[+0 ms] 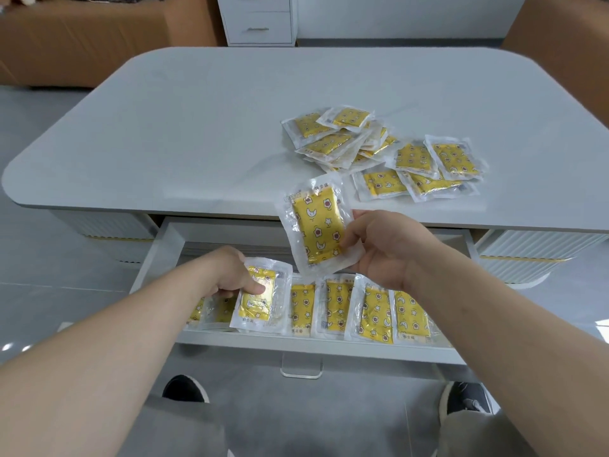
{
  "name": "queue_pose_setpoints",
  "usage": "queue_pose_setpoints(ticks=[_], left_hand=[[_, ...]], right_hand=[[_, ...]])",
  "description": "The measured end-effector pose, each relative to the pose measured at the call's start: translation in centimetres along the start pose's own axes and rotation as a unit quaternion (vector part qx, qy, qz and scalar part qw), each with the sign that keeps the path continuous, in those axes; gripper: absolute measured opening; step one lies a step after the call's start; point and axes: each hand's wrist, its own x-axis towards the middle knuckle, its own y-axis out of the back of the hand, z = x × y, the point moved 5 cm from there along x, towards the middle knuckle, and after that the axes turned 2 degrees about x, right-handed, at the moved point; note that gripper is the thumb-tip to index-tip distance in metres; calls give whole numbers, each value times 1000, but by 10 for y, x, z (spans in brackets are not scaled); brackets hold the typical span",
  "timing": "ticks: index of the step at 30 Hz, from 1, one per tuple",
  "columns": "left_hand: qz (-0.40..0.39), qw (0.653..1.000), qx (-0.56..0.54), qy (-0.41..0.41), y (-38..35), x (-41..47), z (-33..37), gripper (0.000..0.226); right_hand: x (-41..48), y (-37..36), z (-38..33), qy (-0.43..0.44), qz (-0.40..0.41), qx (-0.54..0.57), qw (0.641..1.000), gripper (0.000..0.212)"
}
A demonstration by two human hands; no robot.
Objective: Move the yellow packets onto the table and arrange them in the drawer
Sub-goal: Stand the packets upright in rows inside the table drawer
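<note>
Pale grey surface (197, 127), rounded corners, fills the upper middle of the view. Brown cartons (82, 41) and a white cabinet (260, 21) stand on the floor beyond it.

White drawer (158, 255) pulled out from under the near edge of the surface, towards the person. Clear handle (301, 367) on its front.

Loose heap of yellow packets (379, 150) on the right half of the surface, overlapping at odd angles, each a yellow sachet in a clear wrapper. The heap sits near the front edge and well apart from the left side.

Row of packets (372, 308) inside the drawer along its front wall, side by side, edges overlapping slightly. The row runs from under the left forearm to the right end.

Right grip (389, 249) is raised over the drawer at the surface's near edge, palm turned leftward. It pinches the raised packet (316, 229) by its right edge, thumb on the face and fingers curled behind. This packet hangs in the air, tilted, touching nothing else.

Left grip (230, 275) is down inside the drawer at the left part of the row. Thumb lies across the face of the low packet (260, 298), fingers closed round its left edge. The low packet rests on the packets beneath it.

Two dark shoes (184, 389) on the grey floor below the drawer.
</note>
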Motion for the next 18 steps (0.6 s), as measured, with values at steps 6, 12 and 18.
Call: queue_pose_setpoints(ticks=[6, 12, 18], left_hand=[[42, 989, 135, -43, -8, -3, 0, 77], [115, 957, 254, -75, -6, -15, 12, 89], [167, 936, 296, -91, 17, -45, 35, 64]], right_hand=[[-3, 3, 9, -25, 28, -10, 999, 42], [-1, 0, 16, -33, 32, -75, 996, 50], [10, 4, 28, -22, 36, -316, 948, 23]])
